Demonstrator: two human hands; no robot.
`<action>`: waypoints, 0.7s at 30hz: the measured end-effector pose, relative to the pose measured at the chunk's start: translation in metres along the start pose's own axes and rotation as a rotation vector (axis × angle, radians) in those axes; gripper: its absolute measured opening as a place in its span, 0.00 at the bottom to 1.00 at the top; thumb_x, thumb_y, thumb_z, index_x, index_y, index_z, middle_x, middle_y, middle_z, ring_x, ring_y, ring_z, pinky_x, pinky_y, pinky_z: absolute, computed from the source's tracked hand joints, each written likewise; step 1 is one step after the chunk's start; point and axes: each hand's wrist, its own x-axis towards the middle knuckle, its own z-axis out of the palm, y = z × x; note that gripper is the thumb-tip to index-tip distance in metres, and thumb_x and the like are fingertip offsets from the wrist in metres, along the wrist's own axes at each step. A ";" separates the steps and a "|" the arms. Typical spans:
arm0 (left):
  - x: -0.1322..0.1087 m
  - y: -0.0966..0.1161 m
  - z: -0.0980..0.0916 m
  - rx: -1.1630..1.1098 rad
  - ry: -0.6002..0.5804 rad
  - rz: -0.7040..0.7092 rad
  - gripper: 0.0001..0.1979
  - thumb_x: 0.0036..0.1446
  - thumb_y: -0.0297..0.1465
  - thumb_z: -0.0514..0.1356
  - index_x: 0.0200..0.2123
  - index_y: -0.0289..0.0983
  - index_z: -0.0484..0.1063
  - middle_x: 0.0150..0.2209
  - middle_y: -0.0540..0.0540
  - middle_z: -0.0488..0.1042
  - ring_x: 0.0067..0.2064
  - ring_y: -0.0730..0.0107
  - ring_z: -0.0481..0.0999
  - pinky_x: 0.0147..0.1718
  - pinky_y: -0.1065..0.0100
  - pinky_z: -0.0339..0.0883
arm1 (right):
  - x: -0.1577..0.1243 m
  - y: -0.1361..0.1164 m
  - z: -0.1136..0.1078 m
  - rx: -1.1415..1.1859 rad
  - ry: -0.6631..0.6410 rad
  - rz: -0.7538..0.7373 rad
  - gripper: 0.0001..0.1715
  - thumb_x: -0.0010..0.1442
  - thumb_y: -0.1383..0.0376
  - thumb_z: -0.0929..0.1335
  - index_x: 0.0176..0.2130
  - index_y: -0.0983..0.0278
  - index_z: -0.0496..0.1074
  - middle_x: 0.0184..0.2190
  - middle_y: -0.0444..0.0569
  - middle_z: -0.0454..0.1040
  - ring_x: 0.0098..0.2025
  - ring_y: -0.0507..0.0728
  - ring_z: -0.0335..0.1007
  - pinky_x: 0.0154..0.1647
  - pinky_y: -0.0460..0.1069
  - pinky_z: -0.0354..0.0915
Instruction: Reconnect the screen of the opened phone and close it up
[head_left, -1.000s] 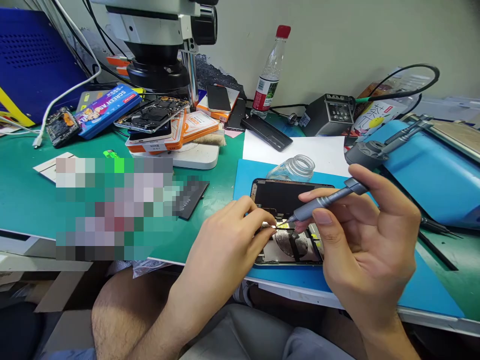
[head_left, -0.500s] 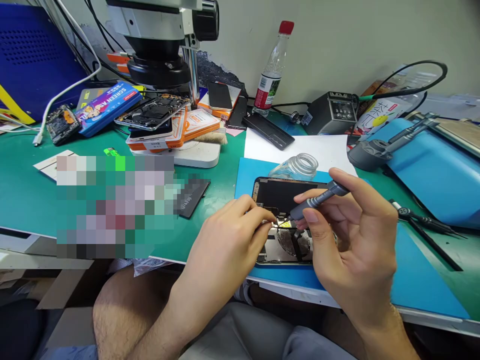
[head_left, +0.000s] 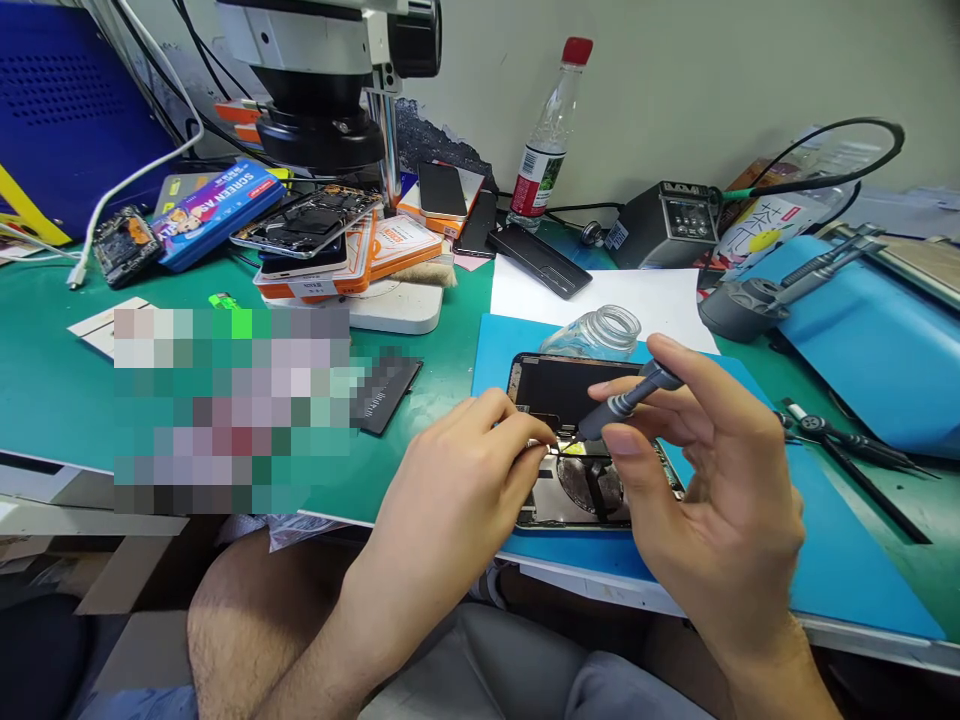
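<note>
On a blue mat lies an opened phone, its dark screen part at the back and its inside toward me. My right hand is closed around a grey screwdriver, with the index finger on its end cap. The driver slants down to the left, its tip inside the phone near the middle. From the left, my left hand reaches in, thumb and index finger pinched beside that tip. What the pinch holds, if anything, is too small to make out.
A glass jar lies tilted behind the phone. A flat black battery-like piece rests on the green mat to the left. Farther back stand a microscope, a plastic bottle and stacked orange boxes. Tweezers and tools lie right.
The right hand's grip on the screwdriver has shifted slightly, with the driver's top end a little lower and to the left. The left hand has stayed nearly in place.
</note>
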 end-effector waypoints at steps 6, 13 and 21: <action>-0.001 0.000 0.000 0.013 0.004 0.010 0.07 0.75 0.28 0.61 0.48 0.41 0.80 0.44 0.49 0.78 0.45 0.66 0.79 0.43 0.65 0.69 | 0.002 0.003 -0.001 0.018 0.056 0.000 0.40 0.66 0.71 0.75 0.70 0.45 0.69 0.58 0.46 0.80 0.47 0.59 0.79 0.46 0.58 0.79; -0.002 -0.001 0.001 0.012 0.002 0.017 0.07 0.75 0.28 0.60 0.48 0.41 0.80 0.45 0.49 0.77 0.46 0.66 0.79 0.45 0.65 0.69 | 0.005 0.004 -0.002 0.061 0.103 -0.016 0.37 0.65 0.70 0.76 0.67 0.45 0.73 0.57 0.46 0.80 0.48 0.61 0.80 0.45 0.60 0.79; -0.002 -0.001 0.000 0.015 -0.004 0.014 0.08 0.75 0.28 0.60 0.49 0.41 0.80 0.45 0.49 0.77 0.45 0.66 0.79 0.45 0.65 0.69 | 0.004 0.002 -0.003 0.086 0.087 0.001 0.37 0.65 0.71 0.74 0.67 0.45 0.73 0.55 0.48 0.79 0.51 0.64 0.79 0.46 0.63 0.78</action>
